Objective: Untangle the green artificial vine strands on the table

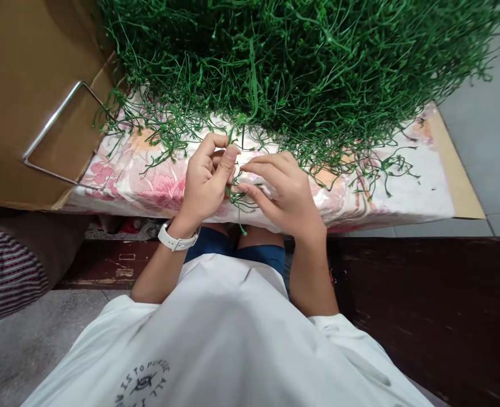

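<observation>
A big heap of thin green plastic stems (301, 62) lies on a flowered cloth (123, 175) in front of me. My left hand (205, 178), with a white watch on its wrist, is closed around a small bunch of green stems (235, 198), thumb raised against one strand. My right hand (284, 195) meets it from the right and pinches the same bunch with fingertips. A strand hangs down below both hands toward my lap.
A brown cardboard box (25, 68) with a bent metal rod (52, 121) on it stands at the left. Dark wooden furniture (428, 305) is at the right. A striped cloth (4, 271) lies on the grey floor at the left.
</observation>
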